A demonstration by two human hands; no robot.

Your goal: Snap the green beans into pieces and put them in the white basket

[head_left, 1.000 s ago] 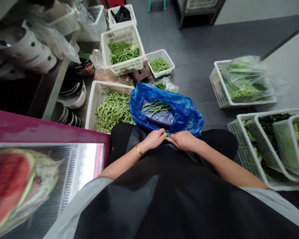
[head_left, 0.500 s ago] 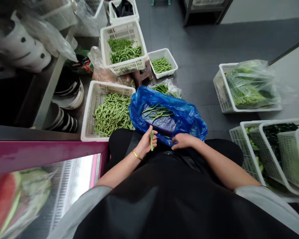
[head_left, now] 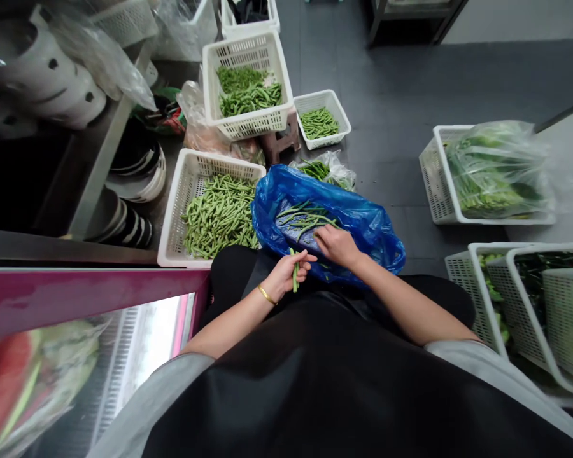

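My left hand [head_left: 289, 275], with a gold bangle at the wrist, is closed round a few short pieces of green bean [head_left: 295, 277]. It is just in front of an open blue plastic bag [head_left: 363, 219] on my lap. Inside the bag several long green beans [head_left: 305, 217] lie on a purplish surface. My right hand [head_left: 335, 246] is over the bag's opening, close to those beans, its fingers curled together; whatever is between the fingertips is hidden. Left of the bag, a white basket [head_left: 169, 222] holds many snapped bean pieces [head_left: 219, 213].
Beyond the bag are a basket of green vegetables [head_left: 281, 119] on a stool [head_left: 286, 140] and a smaller basket of beans [head_left: 341, 121]. A crate [head_left: 427, 175] with bagged greens and tilted crates [head_left: 477, 305] stand right. A pink-edged cabinet [head_left: 100, 292] is left.
My right hand has moved from the bag's near edge forward and left to over the beans. My left hand still holds the bean pieces, its fingers slightly more extended. The camera view has shifted a little.
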